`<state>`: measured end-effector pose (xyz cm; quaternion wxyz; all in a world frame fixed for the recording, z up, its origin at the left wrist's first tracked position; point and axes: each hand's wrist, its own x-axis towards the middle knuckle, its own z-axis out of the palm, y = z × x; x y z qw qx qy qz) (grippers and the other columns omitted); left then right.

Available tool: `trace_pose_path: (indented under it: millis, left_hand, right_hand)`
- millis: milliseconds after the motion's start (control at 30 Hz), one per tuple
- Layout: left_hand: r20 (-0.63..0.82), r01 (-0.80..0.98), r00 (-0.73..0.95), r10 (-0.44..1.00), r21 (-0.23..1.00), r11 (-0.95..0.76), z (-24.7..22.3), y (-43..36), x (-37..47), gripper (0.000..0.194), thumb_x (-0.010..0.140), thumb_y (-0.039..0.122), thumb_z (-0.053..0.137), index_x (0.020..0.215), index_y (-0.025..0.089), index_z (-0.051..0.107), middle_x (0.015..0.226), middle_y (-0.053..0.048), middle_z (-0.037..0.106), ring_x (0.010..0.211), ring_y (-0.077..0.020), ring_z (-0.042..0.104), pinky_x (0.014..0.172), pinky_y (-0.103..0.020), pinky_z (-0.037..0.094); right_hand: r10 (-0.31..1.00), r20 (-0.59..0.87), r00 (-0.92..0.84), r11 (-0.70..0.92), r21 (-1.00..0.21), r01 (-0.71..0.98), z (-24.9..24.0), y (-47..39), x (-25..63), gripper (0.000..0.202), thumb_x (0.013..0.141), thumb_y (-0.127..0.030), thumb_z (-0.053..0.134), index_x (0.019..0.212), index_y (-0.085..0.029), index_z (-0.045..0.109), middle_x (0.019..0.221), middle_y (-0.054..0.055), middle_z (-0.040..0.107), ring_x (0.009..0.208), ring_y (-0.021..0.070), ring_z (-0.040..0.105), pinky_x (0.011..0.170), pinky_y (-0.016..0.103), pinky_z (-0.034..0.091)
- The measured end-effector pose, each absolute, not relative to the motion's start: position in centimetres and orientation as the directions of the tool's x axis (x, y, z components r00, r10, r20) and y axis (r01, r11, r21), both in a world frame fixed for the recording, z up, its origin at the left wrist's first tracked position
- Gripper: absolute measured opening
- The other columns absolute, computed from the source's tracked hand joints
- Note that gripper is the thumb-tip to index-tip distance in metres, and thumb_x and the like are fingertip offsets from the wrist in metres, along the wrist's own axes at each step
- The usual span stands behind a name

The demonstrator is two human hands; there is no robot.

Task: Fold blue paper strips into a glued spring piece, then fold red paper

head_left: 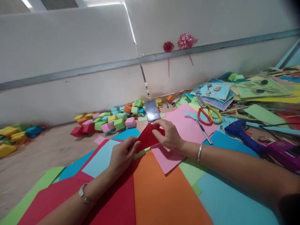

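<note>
A small red paper piece [148, 137] is held between my two hands, raised over spread sheets of coloured paper. My left hand [124, 154] grips its lower left edge, with fingers and thumb pressed together. Thumb and fingers of my right hand [169, 135] pinch the right side. Just beyond the red piece lies a phone [152, 112]. Under and around the hands are an orange sheet [164, 190], a pink sheet [185, 125] and a light blue sheet [100, 161].
Folded paper blocks [119, 124] are heaped at the back left. Scissors [203, 115], a craft knife [204, 132] and a blue glue gun [243, 134] lie to the right. Picture cards [212, 90] are stacked behind them. Two paper flowers [187, 41] stand against the wall.
</note>
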<state>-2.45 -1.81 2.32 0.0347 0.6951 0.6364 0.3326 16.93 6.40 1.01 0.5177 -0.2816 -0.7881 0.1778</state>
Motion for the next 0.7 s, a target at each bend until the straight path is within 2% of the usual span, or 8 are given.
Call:
trace_pose_path:
  millis: [100, 267, 500, 700]
  left_hand:
    - [0.403, 0.852, -0.011, 0.915, 0.483, -0.202, 2.2, -1.8, -2.5, 0.025, 0.086, 0.043, 0.051, 0.074, 0.024, 0.06, 0.059, 0.002, 0.065, 0.05, -0.0153, 0.054, 0.05, -0.025, 0.036]
    - [0.404, 0.847, -0.011, 0.915, 0.49, -0.206, 2.1, -1.8, -2.6, 0.025, 0.085, 0.044, 0.05, 0.072, 0.024, 0.06, 0.058, 0.002, 0.065, 0.05, -0.0152, 0.054, 0.051, -0.025, 0.036]
    - [0.368, 0.812, -0.004, 0.93, 0.544, -0.212, 2.5, -2.1, -2.2, 0.026, 0.082, 0.047, 0.057, 0.073, 0.023, 0.062, 0.05, 0.004, 0.063, 0.047, -0.0155, 0.057, 0.051, -0.026, 0.039]
    - [0.318, 0.749, -0.086, 0.944, 0.646, -0.149, 2.4, -1.9, -2.3, 0.03, 0.085, 0.045, 0.055, 0.065, 0.024, 0.06, 0.046, 0.005, 0.061, 0.044, -0.014, 0.053, 0.049, -0.025, 0.04]
  right_hand:
    - [0.644, 0.699, -0.309, 0.765, -0.596, 0.245, 1.4, 6.6, 17.0, 0.008, 0.091, -0.025, 0.059, 0.094, -0.02, 0.063, 0.094, 0.006, 0.072, 0.087, 0.0202, 0.063, 0.079, 0.034, 0.046]
    - [0.65, 0.689, -0.319, 0.759, -0.573, 0.308, 1.4, 6.9, 16.9, 0.013, 0.093, -0.021, 0.055, 0.08, -0.021, 0.058, 0.084, 0.004, 0.068, 0.081, 0.0195, 0.06, 0.075, 0.033, 0.043]
    - [0.69, 0.672, -0.27, 0.722, -0.609, 0.33, 1.3, 7.6, 17.3, 0.014, 0.092, -0.022, 0.048, 0.079, -0.022, 0.053, 0.081, 0.004, 0.063, 0.078, 0.0194, 0.057, 0.071, 0.031, 0.043]
    - [0.737, 0.625, -0.256, 0.671, -0.637, 0.378, 1.4, 8.2, 17.8, 0.013, 0.093, -0.024, 0.045, 0.08, -0.023, 0.049, 0.079, 0.003, 0.061, 0.074, 0.0193, 0.056, 0.068, 0.031, 0.042]
